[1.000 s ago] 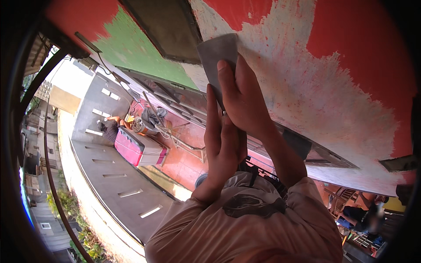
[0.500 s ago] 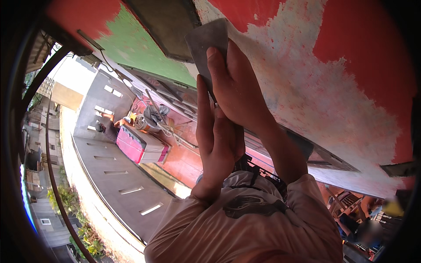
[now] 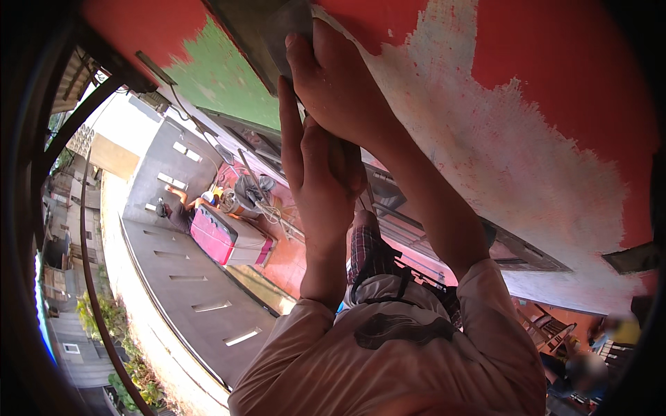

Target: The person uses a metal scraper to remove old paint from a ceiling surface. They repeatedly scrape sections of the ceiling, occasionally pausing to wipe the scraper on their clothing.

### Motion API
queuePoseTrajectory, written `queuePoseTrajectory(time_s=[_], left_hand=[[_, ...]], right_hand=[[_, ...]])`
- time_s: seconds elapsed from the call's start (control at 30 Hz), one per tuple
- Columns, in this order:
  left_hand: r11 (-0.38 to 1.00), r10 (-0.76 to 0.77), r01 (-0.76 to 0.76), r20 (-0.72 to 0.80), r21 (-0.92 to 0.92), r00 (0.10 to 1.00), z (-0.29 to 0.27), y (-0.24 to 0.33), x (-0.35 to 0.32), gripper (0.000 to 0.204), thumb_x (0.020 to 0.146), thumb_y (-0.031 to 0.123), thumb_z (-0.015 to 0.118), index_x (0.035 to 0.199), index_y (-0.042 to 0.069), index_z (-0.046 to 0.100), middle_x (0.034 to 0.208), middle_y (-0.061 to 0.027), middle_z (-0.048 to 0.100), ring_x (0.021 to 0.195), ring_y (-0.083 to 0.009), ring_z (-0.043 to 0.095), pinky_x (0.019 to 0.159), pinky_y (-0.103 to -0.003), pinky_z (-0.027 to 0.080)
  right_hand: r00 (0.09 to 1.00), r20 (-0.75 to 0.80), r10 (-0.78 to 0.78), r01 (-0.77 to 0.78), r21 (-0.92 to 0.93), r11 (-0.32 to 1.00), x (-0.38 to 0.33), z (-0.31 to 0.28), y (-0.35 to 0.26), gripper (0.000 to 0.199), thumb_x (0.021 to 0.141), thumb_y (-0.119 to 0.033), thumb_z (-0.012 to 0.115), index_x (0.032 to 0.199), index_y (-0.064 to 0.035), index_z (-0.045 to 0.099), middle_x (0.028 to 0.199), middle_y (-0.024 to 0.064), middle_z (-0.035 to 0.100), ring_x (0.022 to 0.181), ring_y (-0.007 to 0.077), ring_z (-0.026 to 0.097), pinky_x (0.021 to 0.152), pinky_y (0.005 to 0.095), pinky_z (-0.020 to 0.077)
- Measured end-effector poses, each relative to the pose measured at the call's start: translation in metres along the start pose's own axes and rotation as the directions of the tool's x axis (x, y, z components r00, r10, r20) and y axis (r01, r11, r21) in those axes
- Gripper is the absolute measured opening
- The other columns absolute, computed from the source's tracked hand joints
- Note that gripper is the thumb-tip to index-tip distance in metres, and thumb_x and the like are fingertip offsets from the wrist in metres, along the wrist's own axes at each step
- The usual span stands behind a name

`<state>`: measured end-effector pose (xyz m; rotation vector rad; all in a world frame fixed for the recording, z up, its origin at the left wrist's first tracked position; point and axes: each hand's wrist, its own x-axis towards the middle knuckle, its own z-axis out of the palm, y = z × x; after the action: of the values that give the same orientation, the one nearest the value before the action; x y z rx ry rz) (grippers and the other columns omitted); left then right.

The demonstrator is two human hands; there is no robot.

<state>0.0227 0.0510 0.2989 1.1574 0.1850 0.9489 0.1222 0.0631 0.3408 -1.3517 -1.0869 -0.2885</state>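
Note:
With both arms stretched up and forward, I hold a scraper with a wide, flat grey blade (image 3: 288, 21) against the painted wall (image 3: 444, 118). My right hand (image 3: 340, 87) is closed round it, its thumb lying on the blade. Just below, my left hand (image 3: 325, 177) is closed about the handle end, one finger pointing up along the tool toward the blade. My hands hide the handle. The wall is red in places, with a broad patchy whitish area and a green part on the left. The blade overlaps a dark framed panel (image 3: 243, 28) near the top.
Down on the left, a pink-and-white box-shaped appliance (image 3: 214, 236) stands on a reddish tiled floor. Beyond it a person (image 3: 182, 211) reaches toward a grey wall (image 3: 173, 277) with slots. Cables hang on the left. A wooden chair (image 3: 548, 326) and another person are at lower right.
Both hands and the scraper have moved up and left in the picture, so the blade now reaches the top edge. My arms are more extended, and my leg has come into view.

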Motion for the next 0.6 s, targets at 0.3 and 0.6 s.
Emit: queuePoseTrajectory(time_s=[0.3, 0.6], left_hand=[[0.985, -0.146, 0.169, 0.377, -0.029, 0.915, -0.053, -0.073, -0.079, 0.067, 0.101, 0.018, 0.043, 0.156, 0.003, 0.008, 0.098, -0.0093, 0.058, 0.049, -0.0033, 0.042, 0.042, -0.018, 0.034], [0.787, -0.576, 0.616, 0.343, -0.012, 0.742, -0.084, -0.113, -0.137, 0.070, 0.099, 0.019, 0.050, 0.156, 0.005, 0.013, 0.100, -0.0054, 0.059, 0.058, -0.0034, 0.045, 0.050, -0.017, 0.037]], right_hand=[[0.906, 0.238, 0.350, -0.379, 0.088, 0.921, -0.124, -0.106, 0.009, 0.026, 0.098, -0.021, 0.054, 0.097, 0.0043, 0.060, 0.061, 0.0132, 0.057, 0.052, 0.0174, 0.051, 0.053, 0.0340, 0.0411], [0.605, -0.540, 0.586, -0.688, 0.017, 0.726, -0.223, -0.239, -0.021, 0.054, 0.104, -0.040, 0.042, 0.067, -0.0030, 0.056, 0.051, -0.0011, 0.041, 0.044, 0.0070, 0.033, 0.044, 0.0251, 0.0238]])
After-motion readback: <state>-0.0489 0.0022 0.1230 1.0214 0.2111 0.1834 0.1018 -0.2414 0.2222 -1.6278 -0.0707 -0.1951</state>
